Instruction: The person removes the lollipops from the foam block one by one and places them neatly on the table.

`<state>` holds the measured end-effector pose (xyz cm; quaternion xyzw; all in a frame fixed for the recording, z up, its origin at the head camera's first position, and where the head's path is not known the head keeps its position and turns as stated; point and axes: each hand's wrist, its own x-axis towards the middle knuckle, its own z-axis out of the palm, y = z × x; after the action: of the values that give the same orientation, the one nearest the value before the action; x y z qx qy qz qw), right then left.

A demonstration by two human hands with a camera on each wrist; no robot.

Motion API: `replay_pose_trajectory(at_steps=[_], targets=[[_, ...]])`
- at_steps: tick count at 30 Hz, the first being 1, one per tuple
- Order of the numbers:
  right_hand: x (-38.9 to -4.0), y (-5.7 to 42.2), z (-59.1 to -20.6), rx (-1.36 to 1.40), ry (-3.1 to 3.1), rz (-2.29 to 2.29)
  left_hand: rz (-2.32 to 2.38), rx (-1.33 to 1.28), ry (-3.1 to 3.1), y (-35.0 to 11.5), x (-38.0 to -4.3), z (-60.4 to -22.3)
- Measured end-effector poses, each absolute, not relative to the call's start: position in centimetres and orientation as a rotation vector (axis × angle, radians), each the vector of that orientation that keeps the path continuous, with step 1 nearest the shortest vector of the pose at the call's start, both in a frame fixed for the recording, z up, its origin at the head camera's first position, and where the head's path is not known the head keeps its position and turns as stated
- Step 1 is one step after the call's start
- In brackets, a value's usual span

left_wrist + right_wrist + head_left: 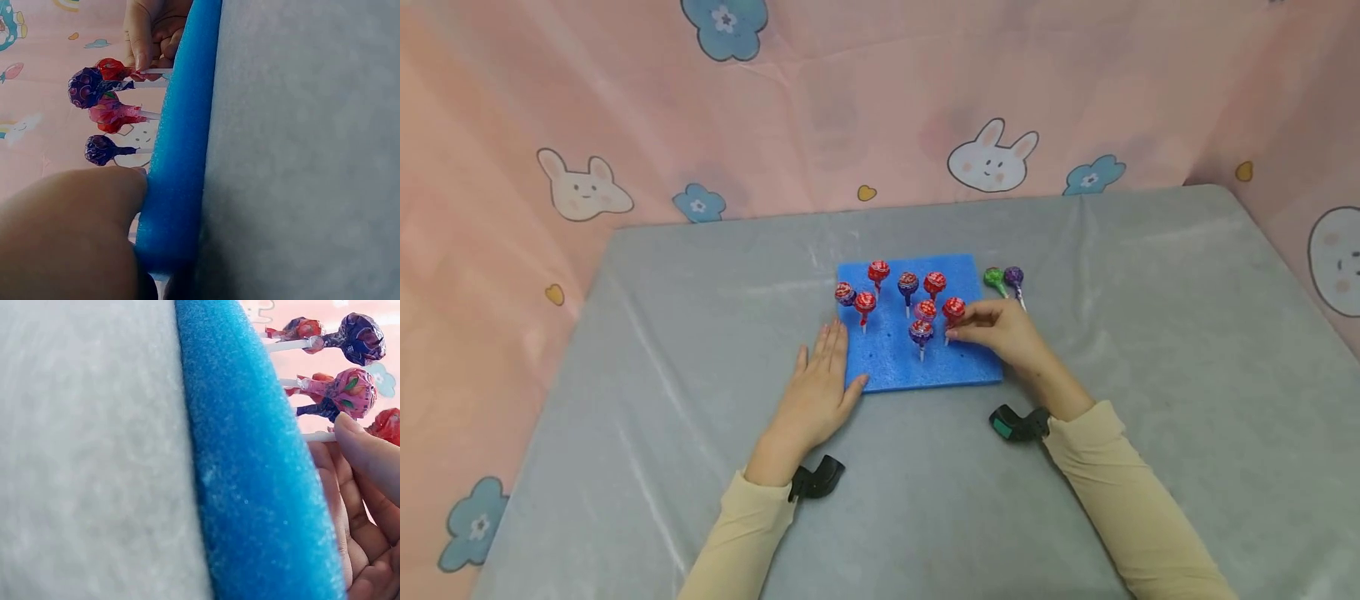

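A blue foam board (898, 371) lies on the table with several wrapped lollipops standing upright in it. My right hand (1011, 335) pinches the stick of a red lollipop (954, 308) near the board's right side, thumb and fingers below the candy head. In the right wrist view the stick's end meets the foam edge. Just left of it stand a pink lollipop (925, 310) and a purple lollipop (921, 332). My left hand (814, 396) rests along the board's left edge, fingers straight and thumb over the front left corner.
Beyond my right hand, a green lollipop (995, 277) and a purple-wrapped lollipop (1014, 277) lie on the grey table cover (1150, 333). More lollipops, such as a red one (878, 270), stand at the board's back and left. A pink curtain (865, 108) hangs behind the table.
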<state>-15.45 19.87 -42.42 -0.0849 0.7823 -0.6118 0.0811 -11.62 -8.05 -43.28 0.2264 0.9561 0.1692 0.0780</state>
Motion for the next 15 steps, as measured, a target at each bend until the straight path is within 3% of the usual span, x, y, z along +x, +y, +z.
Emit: replay_pose_trajectory(at_steps=[15], targets=[[-15.7, 22.5, -41.8, -0.124, 2.135, -2.278, 0.547, 0.694, 2.862, -8.1, -11.7, -43.5]])
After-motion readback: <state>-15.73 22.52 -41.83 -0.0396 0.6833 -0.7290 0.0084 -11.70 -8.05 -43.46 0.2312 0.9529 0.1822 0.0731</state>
